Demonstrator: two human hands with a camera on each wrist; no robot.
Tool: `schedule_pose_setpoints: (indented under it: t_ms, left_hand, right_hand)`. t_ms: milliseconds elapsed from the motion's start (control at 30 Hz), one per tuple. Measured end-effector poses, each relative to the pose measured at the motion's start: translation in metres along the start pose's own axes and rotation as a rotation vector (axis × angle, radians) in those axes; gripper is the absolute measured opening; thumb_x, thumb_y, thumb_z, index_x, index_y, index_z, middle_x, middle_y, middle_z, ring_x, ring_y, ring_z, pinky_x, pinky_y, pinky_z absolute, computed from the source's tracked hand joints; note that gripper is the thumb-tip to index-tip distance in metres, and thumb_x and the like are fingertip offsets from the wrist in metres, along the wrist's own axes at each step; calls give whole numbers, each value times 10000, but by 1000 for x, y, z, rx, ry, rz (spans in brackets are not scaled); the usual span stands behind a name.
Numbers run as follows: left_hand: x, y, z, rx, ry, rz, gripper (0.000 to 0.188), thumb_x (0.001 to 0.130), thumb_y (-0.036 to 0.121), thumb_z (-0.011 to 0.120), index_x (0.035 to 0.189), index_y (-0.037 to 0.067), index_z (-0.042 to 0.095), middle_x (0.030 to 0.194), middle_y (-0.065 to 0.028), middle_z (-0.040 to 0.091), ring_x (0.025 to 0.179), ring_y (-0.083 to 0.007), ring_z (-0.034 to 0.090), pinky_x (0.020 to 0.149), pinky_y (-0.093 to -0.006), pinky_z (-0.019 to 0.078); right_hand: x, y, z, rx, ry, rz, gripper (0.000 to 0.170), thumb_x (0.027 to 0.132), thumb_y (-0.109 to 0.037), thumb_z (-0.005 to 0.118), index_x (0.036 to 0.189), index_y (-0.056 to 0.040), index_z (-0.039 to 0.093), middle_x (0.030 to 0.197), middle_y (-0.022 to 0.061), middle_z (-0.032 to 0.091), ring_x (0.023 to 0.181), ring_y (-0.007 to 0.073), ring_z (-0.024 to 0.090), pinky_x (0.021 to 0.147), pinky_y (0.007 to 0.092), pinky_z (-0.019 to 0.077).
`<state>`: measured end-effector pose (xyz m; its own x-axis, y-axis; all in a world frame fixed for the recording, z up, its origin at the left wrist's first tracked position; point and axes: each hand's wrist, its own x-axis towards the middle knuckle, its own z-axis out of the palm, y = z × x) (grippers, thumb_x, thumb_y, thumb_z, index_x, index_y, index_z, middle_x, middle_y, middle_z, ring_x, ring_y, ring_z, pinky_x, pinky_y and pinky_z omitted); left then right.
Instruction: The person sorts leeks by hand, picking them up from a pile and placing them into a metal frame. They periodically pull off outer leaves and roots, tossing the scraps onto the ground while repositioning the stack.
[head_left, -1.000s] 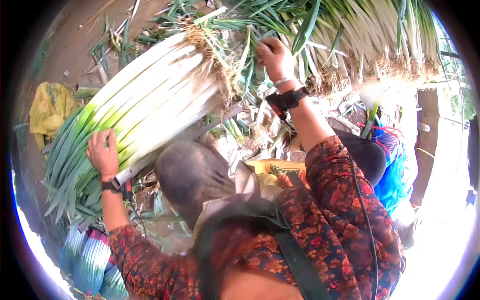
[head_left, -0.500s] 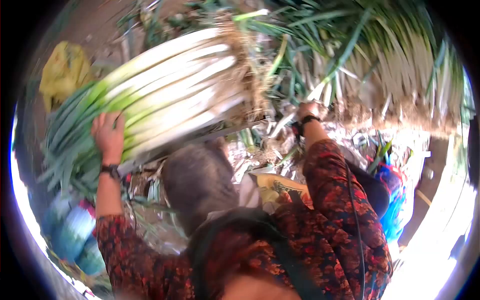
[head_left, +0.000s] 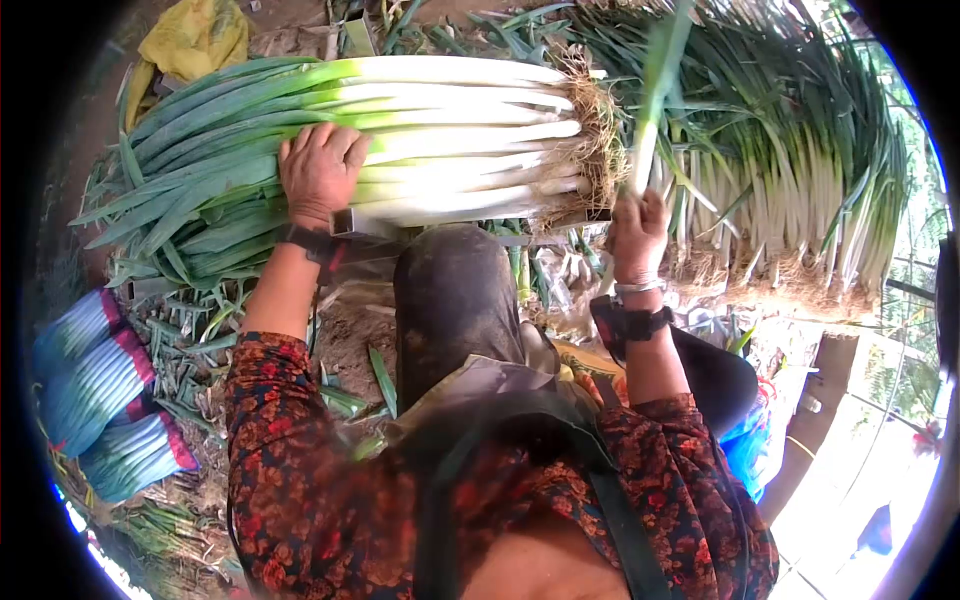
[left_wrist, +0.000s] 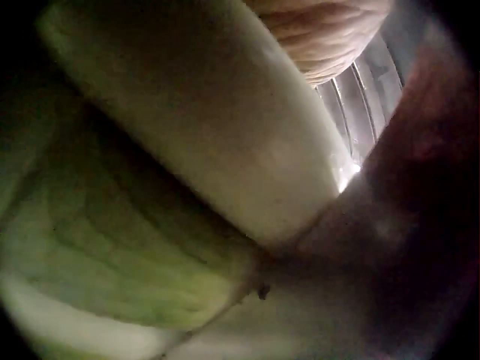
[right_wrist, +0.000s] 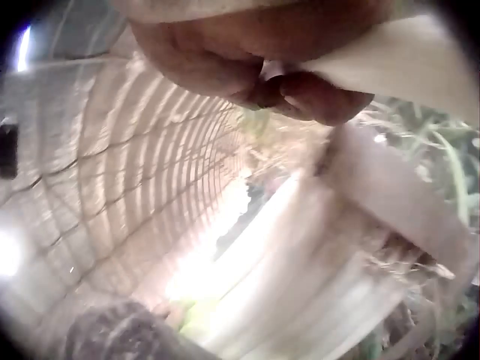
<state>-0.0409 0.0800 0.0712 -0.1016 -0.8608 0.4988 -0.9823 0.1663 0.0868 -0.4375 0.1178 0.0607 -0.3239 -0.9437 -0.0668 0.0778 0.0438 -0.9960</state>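
A thick row of long green onions (head_left: 460, 135) lies crosswise over a metal support (head_left: 375, 228), green leaves to the left and roots to the right. My left hand (head_left: 322, 170) rests on top of it, fingers spread where green turns to white. Pale stalks (left_wrist: 187, 127) fill the left wrist view close up. Right of the roots, my right hand (head_left: 640, 235) grips a single green onion (head_left: 655, 105) by its white lower part, leaves pointing up and blurred. In the right wrist view, curled fingers (right_wrist: 322, 97) close around its white stalk (right_wrist: 412, 64).
A large heap of green onions (head_left: 790, 170) stands at the right, roots toward me. Wrapped bundles (head_left: 125, 430) lie at lower left. A yellow bag (head_left: 195, 40) is at upper left. My knee (head_left: 455, 295) sits just below the support. Leaf scraps litter the ground.
The right hand went down from beside the roots to the heap's root ends and now holds up one green onion. The left hand stays on the row; the head view has turned.
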Motion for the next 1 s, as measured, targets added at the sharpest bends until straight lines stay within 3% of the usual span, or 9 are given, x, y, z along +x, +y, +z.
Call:
schedule_pose_setpoints:
  t_ms: [133,200,267,400,567,733,867,933,1000]
  left_hand:
    - [-2,-2,2,1,40,-9,198,841,385,660,812,190,675,871,17,624,868,-240,577,777,-385,401]
    - [-2,-3,5,-16,89,1,193,842,383,660,821,192,678,891,13,626,883,-245,576,776,-387,401]
    - [-3,-3,4,33,110,18,180,834,377,667,840,198,684,916,7,626,908,-250,575,793,-392,402]
    - [-4,1,2,31,153,17,159,819,352,685,888,209,696,961,2,623,953,-255,565,836,-408,403]
    - [-5,3,7,101,221,0,117,761,363,735,802,264,691,958,69,613,943,-207,559,878,-401,388]
    - [8,2,5,166,197,113,285,820,336,705,1088,250,658,1180,13,579,1120,-232,530,1021,-467,346]
    - [3,-8,14,206,10,84,315,886,318,634,1198,275,630,1199,29,594,1140,-210,533,996,-434,365]
    - [1,-5,10,191,-30,80,271,888,304,625,1154,260,647,1148,32,610,1094,-203,557,967,-413,371]
    - [6,-5,11,218,-42,73,245,891,295,618,1129,251,656,1122,31,617,1066,-203,570,949,-401,374]
  right_hand:
    - [-3,-35,102,-572,-309,-681,213,854,-154,692,1048,-89,632,834,82,639,763,241,637,633,335,528]
    - [-17,-68,166,-702,-408,-751,244,855,-181,715,1076,-105,647,823,77,611,706,228,621,645,346,535]
    - [-3,-49,219,-779,-513,-860,281,823,-254,721,1084,-162,668,880,102,612,811,295,613,726,427,509]
    - [17,-20,281,-1062,-571,-739,293,838,-380,655,1094,-242,688,995,86,599,1031,310,543,878,474,426]
    - [50,20,240,-1005,-615,-720,338,803,-423,679,1098,-259,700,1049,90,595,1085,313,535,937,463,417]
    - [92,49,203,-1054,-776,-534,409,762,-514,674,1078,-260,719,1105,122,600,1122,360,508,958,485,406]
    - [97,3,191,-587,-821,-296,365,764,-341,714,1065,-135,723,998,150,695,967,306,653,900,382,496]
    - [97,-26,162,-470,-659,-324,320,777,-272,722,1032,-78,720,947,145,708,896,306,675,851,369,520]
    - [103,-41,116,-179,-473,-315,206,834,-178,705,998,-56,716,932,125,712,848,215,690,777,318,541]
